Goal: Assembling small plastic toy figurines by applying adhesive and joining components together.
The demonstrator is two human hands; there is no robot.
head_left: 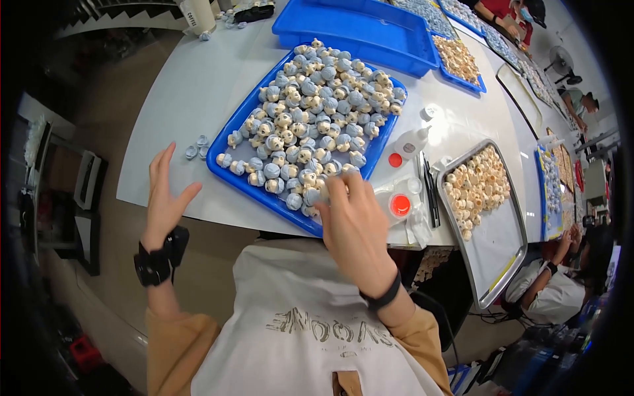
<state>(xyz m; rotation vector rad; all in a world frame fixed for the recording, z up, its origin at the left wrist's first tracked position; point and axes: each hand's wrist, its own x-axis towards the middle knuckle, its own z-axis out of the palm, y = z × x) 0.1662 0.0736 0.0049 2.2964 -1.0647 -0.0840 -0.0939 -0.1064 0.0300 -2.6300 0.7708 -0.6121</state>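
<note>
A blue tray (218, 158) full of small cream figurine heads with light-blue caps (310, 99) lies on the table in front of me. My right hand (360, 228) is over the tray's near edge, thumb and fingers closed around one of the small figurine heads, which they mostly hide. Left of the tray, my left hand (166, 198) is held up with fingers apart and nothing in it. A few loose light-blue cap pieces (197, 148) lie on the table between that hand and the tray.
Right of the tray are a container of red-orange paint (400, 205), a bottle (413, 142) and black pens (430, 191). A metal tray (505, 264) holds cream pieces. Behind stands a blue bin (356, 33); a cup (197, 16) is at the far left. Other people work at the right.
</note>
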